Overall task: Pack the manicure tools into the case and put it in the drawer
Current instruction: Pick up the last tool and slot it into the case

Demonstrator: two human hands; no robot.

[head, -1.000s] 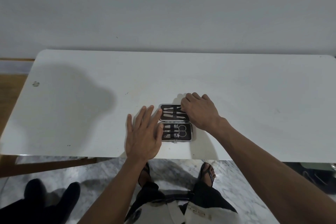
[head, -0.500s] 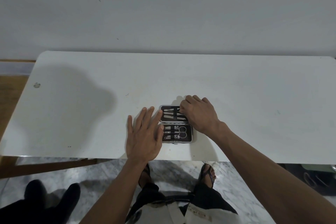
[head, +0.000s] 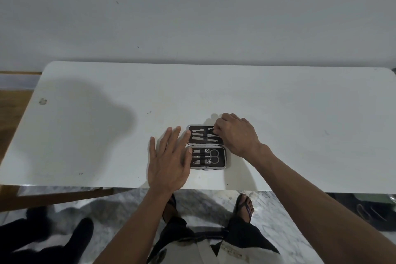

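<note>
A small black manicure case (head: 222, 157) with a silver rim lies open and flat on the white table (head: 278, 113), near the front edge. Its near half holds scissors (head: 214, 156) and clippers; the far half (head: 198, 135) holds several slim metal tools under a strap. My left hand (head: 169, 162) lies flat with fingers spread, its fingertips on the case's left edge. My right hand (head: 237, 134) rests on the far half's right end, fingers curled over the tool tips there. Whether they pinch a tool is hidden.
The table stands against a plain grey wall (head: 192, 17). A wooden frame (head: 53, 197) runs under the table's left side. My sandalled feet (head: 245, 206) stand on a marble floor, and a dark shape (head: 42, 240) lies at the lower left. No drawer is visible.
My right hand has slid slightly right and back along the far half, uncovering more of its tools. The left hand and the case have hardly moved.
</note>
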